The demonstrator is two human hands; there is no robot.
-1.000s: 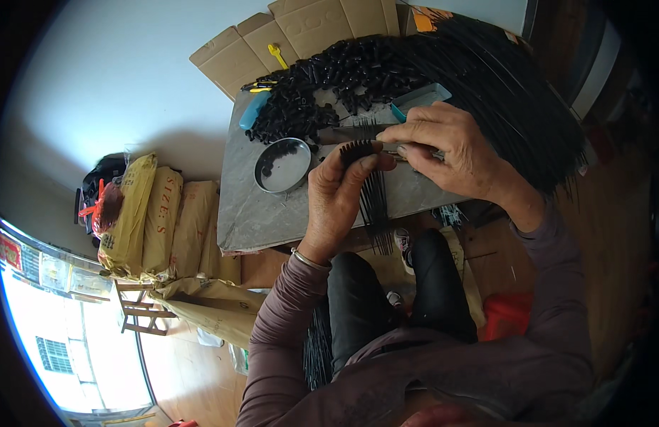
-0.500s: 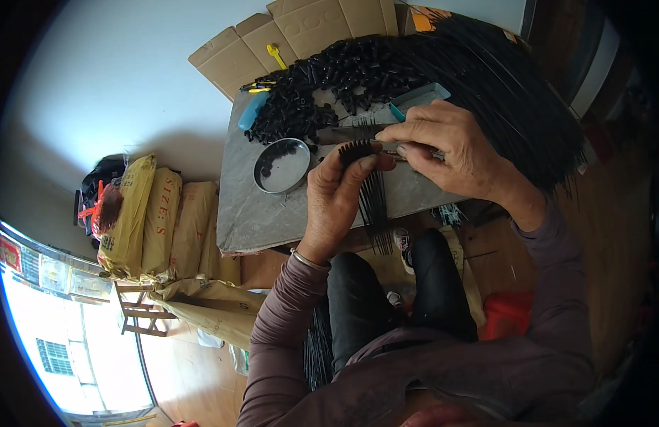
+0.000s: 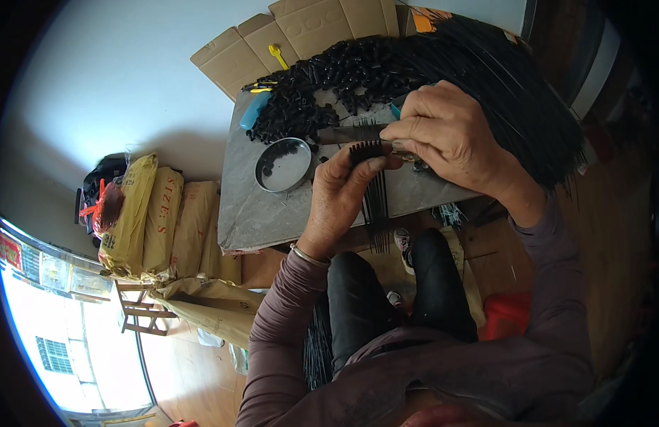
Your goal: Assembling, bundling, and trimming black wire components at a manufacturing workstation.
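My left hand (image 3: 340, 192) is closed on a row of small black pieces (image 3: 366, 151), lined up like the teeth of a comb between thumb and fingers. Just right of it, my right hand (image 3: 454, 139) is closed, its thumb and fingertips pinched at the end of the row. What the right fingers hold is too small and covered to name. Below the left hand, a bunch of thin black rods (image 3: 376, 203) lies over the table edge. A round metal dish (image 3: 282, 165) with a few black bits stands left of the hands.
A heap of short black parts (image 3: 294, 107) spreads across the back of the grey table (image 3: 247, 220). Long black rods (image 3: 500, 92) pile up at the right. A blue object (image 3: 255, 110), a yellow tool (image 3: 277, 55) and cardboard (image 3: 318, 28) lie behind. Yellow sacks (image 3: 160, 213) stand left.
Both hands have shifted slightly; the left moved a little right with the black row. My right hand has risen a little and now covers most of the teal tray.
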